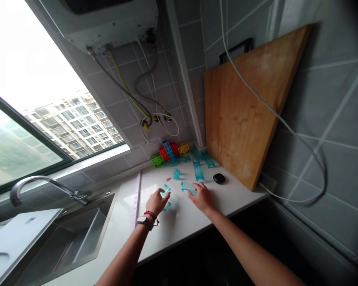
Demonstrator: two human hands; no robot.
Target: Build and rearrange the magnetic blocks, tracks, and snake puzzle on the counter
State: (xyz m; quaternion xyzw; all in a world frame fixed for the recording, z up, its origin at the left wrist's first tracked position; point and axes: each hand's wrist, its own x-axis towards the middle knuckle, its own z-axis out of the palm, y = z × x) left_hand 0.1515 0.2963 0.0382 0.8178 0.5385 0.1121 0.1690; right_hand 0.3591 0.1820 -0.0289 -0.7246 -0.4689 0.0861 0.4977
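My left hand (156, 201) is closed on a small clear-blue plastic track piece (167, 196) resting on the white counter (181, 222). My right hand (202, 197) grips a curved clear-blue track piece (188, 187) just beside it. More blue track pieces (198, 170) lie further back, with a small blue cylinder part (177, 173). Coloured toy blocks (168, 153) in green, red, blue and yellow stand against the tiled wall. My left wrist carries a watch and a red band.
A wooden cutting board (244, 107) leans on the right wall. A small black oval object (218, 178) lies near it. A steel sink (62, 238) with a tap (41, 184) is at the left under a window. Hoses and a white cable hang down the wall.
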